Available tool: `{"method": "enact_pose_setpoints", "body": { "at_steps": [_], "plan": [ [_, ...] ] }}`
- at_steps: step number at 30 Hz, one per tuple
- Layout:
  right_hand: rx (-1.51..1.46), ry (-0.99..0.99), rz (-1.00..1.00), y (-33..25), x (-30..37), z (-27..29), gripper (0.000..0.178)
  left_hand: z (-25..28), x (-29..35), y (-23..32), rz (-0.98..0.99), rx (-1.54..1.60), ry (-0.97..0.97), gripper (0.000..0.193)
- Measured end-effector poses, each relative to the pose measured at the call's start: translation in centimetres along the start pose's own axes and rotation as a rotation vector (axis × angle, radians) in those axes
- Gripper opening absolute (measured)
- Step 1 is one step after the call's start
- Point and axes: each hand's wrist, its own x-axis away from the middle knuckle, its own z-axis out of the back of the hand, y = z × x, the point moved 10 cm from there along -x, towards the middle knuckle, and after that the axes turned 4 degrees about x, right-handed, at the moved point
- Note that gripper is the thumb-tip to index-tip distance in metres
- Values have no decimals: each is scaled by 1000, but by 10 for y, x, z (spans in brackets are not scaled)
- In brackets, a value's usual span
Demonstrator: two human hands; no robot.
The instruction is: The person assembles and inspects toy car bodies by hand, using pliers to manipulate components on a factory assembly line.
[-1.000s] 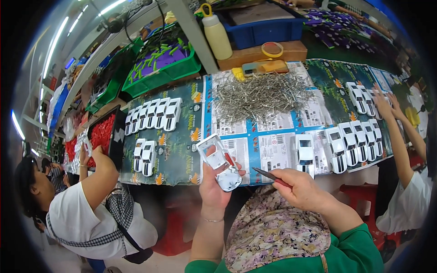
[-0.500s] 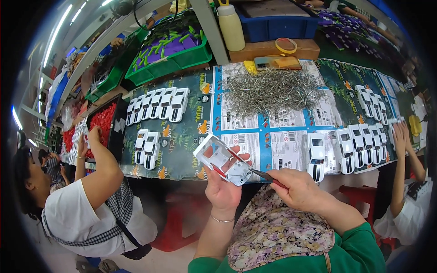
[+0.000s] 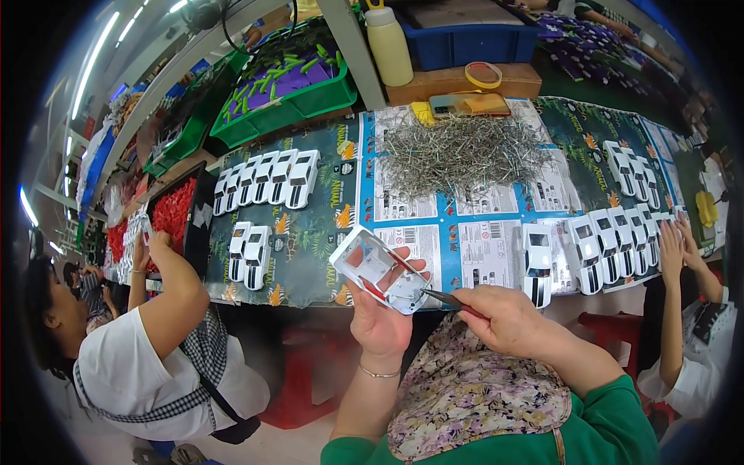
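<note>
My left hand (image 3: 381, 324) holds a white toy car body shell (image 3: 370, 267) tilted, its hollow inner side turned up, with fingers behind it showing through the openings. In my right hand (image 3: 508, 319) is a pair of needle-nose pliers (image 3: 457, 301) with dark red handles. Its dark jaws reach the near right end of the shell; whether they grip anything there is too small to see. A finished-looking white toy car (image 3: 536, 265) lies just beyond my right hand. Past the shell, a heap of thin metal pins (image 3: 465, 155) covers the middle of the table.
Rows of white toy cars lie left (image 3: 267, 178) and right (image 3: 612, 244) on the printed table cover (image 3: 322, 256). Behind stand a green crate (image 3: 287, 108), a cream bottle (image 3: 389, 48) and a blue bin (image 3: 473, 43). People work at both sides; a black tray (image 3: 203, 205) holds red parts.
My hands, the shell and the pliers keep almost the same place. On the right, the co-worker's hands have shifted slightly toward the row of cars.
</note>
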Motion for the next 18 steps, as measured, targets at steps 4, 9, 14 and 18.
{"method": "enact_pose_setpoints", "body": {
  "at_steps": [4,9,14,18],
  "plan": [
    [-6,12,11,0,1,4,20,-1,-1,0,7,1,14,66],
    [21,27,34,0,2,5,20,-2,0,-2,14,16,7,67],
    [33,29,77,-2,2,7,21,-1,1,-1,25,12,13,67],
    [22,34,58,-1,3,9,21,0,2,-3,35,21,15,66]
  ]
}}
